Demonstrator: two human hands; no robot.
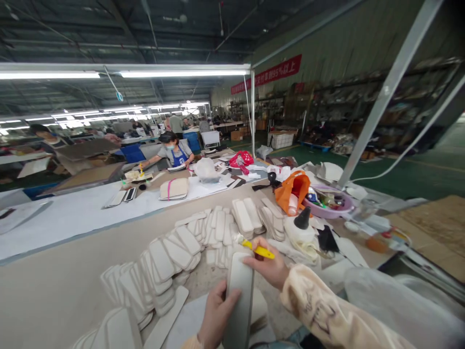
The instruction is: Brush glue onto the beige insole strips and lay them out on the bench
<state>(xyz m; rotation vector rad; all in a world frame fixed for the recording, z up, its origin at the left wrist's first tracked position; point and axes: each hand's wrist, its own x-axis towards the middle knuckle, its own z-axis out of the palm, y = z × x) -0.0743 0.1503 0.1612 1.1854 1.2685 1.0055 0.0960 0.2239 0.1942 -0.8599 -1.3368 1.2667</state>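
Head view: left hand (218, 310) gripping long, flat, round-ended grey panel (240, 295); right hand (271, 265) pinching yellow-handled brush (267, 252) at panel's far end. Smooth pale strips (161, 259) fanning in overlapping stacks left of panel, covering part of tabletop (54, 291). Beyond panel, to right, black-nozzled bottle (298, 233), sagging orange bag (286, 194) and lilac basin (332, 211) crowding together.

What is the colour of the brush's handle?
The handle is yellow, best seen in the head view.

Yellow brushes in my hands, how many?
1: the yellow brush in your right hand, near the far end of the grey piece your left hand holds. Part of it is covered; no other shows in either hand.
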